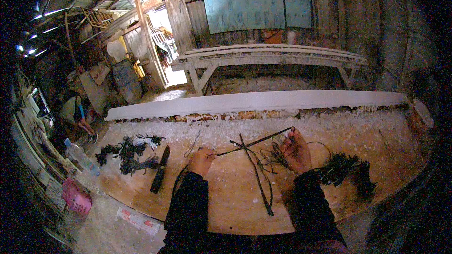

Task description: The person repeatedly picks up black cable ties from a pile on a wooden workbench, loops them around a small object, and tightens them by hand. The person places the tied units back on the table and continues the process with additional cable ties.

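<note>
A thin dark cord (270, 137) is pulled taut between my hands, rising toward the right. My left hand (202, 161) pinches its lower end, and a length hangs down beside my left sleeve. Raised a little higher, my right hand (296, 151) grips the other end near the fingertips. Loose thin strands (269, 161) tangle beside the right hand. Under the taut cord lies a second dark cord (258, 177), doubled into a narrow loop on the wooden table (235, 202). A dark-handled knife (161, 170) rests left of my left hand.
Dark yarn bundles (129, 154) lie at the left, and another dark bundle (346, 171) at the right. A thick whitish slab (254, 103) edges the table's far side. A plastic bottle (81, 157) and pink basket (76, 196) are at the left. Behind stands a long bench (273, 59); a person (75, 110) is far left.
</note>
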The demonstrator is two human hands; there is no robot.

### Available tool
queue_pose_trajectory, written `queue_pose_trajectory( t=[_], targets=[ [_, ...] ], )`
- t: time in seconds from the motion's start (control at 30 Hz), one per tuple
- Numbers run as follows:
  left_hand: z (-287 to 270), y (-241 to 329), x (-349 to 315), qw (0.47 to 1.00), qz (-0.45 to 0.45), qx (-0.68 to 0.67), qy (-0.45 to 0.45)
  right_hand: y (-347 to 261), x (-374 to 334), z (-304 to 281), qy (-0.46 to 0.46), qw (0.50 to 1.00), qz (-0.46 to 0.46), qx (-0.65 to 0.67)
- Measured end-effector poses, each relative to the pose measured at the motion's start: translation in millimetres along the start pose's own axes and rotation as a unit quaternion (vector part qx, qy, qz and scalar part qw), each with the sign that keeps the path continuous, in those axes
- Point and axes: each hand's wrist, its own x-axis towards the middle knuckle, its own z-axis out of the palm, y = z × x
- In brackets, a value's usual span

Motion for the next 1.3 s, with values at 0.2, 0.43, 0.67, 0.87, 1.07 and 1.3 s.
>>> queue_pose_trajectory(
  t=[0.2,0.43,0.67,0.87,1.07,1.3],
  targets=[
    [5,15,0,0.996,-0.053,-0.073,-0.003,4,4,-10,-0.042,0.999,0.007,-0.015],
    [46,58,-2,0.826,-0.158,-0.523,-0.136,41,-10,7,0.020,0.961,0.076,-0.266],
    [53,83,-23,0.850,-0.160,-0.493,-0.088,62,-20,19,-0.024,0.936,0.092,-0.338],
    [54,84,-23,0.835,-0.161,-0.521,-0.075,67,-25,20,0.003,0.932,0.111,-0.344],
    [61,84,-25,0.851,-0.130,-0.505,-0.059,74,-27,23,0.020,0.924,0.067,-0.375],
    [58,84,-25,0.842,-0.113,-0.525,-0.048,74,-29,23,0.020,0.930,0.096,-0.355]
  ],
)
